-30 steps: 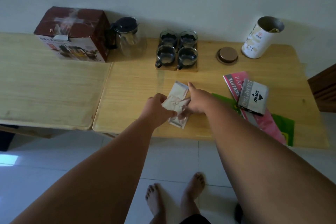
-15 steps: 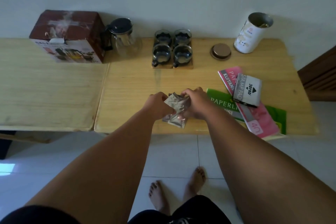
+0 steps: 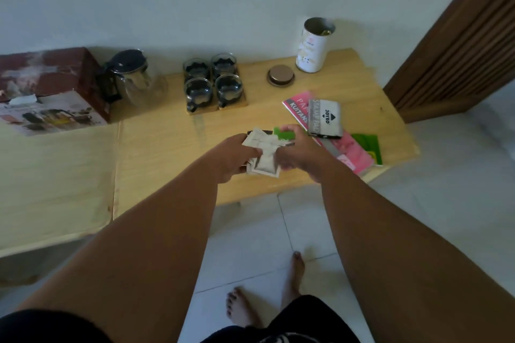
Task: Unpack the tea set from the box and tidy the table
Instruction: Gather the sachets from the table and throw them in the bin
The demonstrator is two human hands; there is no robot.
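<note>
Both hands, left hand [image 3: 234, 157] and right hand [image 3: 299, 153], fingers pinched on pale packets [image 3: 264, 153] above counter [image 3: 167, 153] front edge; long axis roughly toward wall. Open canister [image 3: 315, 46] upright, contents unclear.

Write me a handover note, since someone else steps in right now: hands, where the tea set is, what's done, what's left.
Left hand and right hand: both grip a bundle of pale sachets above the table.
Box stands back left, glass teapot beside it, four cups on wooden coasters.
Done: tea set is out.
Left: put away sachets; open tin, its lid, stamp pad and booklets still lie loose.
</note>
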